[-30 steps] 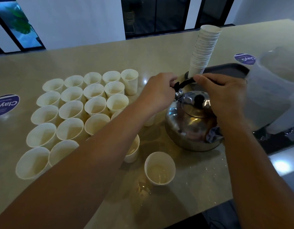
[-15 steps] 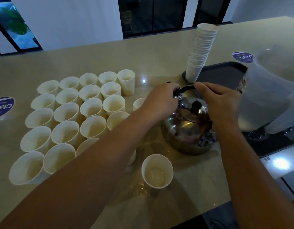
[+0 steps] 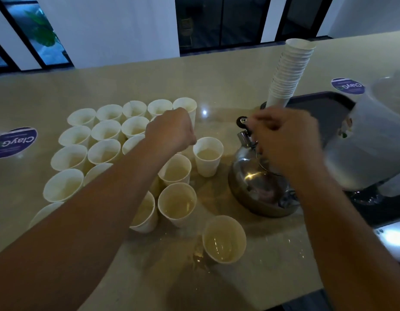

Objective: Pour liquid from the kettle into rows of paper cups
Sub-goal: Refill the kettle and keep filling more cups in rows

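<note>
Right hand (image 3: 284,144) over the kettle (image 3: 259,187), fingers curled down around its black handle (image 3: 242,122), of which only the left end shows past my knuckles: that is the grip I have on the steel pot as it sits on the surface (image 3: 262,265), just right of the paper cups (image 3: 109,151). My left hand (image 3: 172,131) hangs loosely curled above the block of cups and holds nothing that I can see; its fingertips point down toward the rows. From my right hand the cups lie to the left, and the spout (image 3: 245,136) already points that way, toward the nearest cup (image 3: 208,156), which stands just beside the kettle's body and shows pale liquid inside. Two more cups in front of it, and one lone cup (image 3: 225,239) nearer to me, also hold some liquid; the cups further left are too dim for me to say how full they are. The handle runs roughly left to right across the lid, in line with the spout, so I judge a lift and a tilt leftward would bring the stream over the near column. The right hand is plainly the nearer one to the kettle. Behind it a tall stack of spare cups (image 3: 291,70) stands at the edge of a dark tray (image 3: 325,106), and a translucent jug (image 3: 369,140) crowds my right wrist.
</note>
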Tool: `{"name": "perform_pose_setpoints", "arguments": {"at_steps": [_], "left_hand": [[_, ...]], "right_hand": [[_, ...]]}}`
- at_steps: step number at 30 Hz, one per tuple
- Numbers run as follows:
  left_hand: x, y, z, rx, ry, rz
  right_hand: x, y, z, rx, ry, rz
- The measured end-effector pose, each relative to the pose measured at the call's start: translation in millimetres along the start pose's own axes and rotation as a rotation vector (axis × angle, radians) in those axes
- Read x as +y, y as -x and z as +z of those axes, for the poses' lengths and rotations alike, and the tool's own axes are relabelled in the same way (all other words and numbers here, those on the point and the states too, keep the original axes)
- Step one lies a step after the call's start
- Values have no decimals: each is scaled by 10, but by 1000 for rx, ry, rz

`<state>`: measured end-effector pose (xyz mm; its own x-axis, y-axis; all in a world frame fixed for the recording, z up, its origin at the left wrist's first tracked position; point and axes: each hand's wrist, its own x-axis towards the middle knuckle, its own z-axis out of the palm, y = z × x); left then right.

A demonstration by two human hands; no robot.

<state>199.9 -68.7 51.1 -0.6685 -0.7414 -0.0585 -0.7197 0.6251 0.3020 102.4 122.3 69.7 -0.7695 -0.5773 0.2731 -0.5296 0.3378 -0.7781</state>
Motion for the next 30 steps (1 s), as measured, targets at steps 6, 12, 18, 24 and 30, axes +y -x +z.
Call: {"name": "perform_pose_setpoints", "arguments": {"at_steps": [6, 12, 18, 24, 30], "left_hand": [[-34, -73, 202, -17, 24, 8], [-32, -122, 272, 14, 47, 14], [5, -161, 313, 74, -4, 59], [-37, -296, 274, 115, -47, 66], [-86, -488, 244, 104, -65, 72]], "right_hand": [[239, -204, 759, -427, 557, 31], [345, -251, 853, -397, 351, 205], [314, -327, 929, -326, 197, 254], [274, -539, 1094, -328, 336, 205], [205, -771, 1241, -331, 430, 145]]}}
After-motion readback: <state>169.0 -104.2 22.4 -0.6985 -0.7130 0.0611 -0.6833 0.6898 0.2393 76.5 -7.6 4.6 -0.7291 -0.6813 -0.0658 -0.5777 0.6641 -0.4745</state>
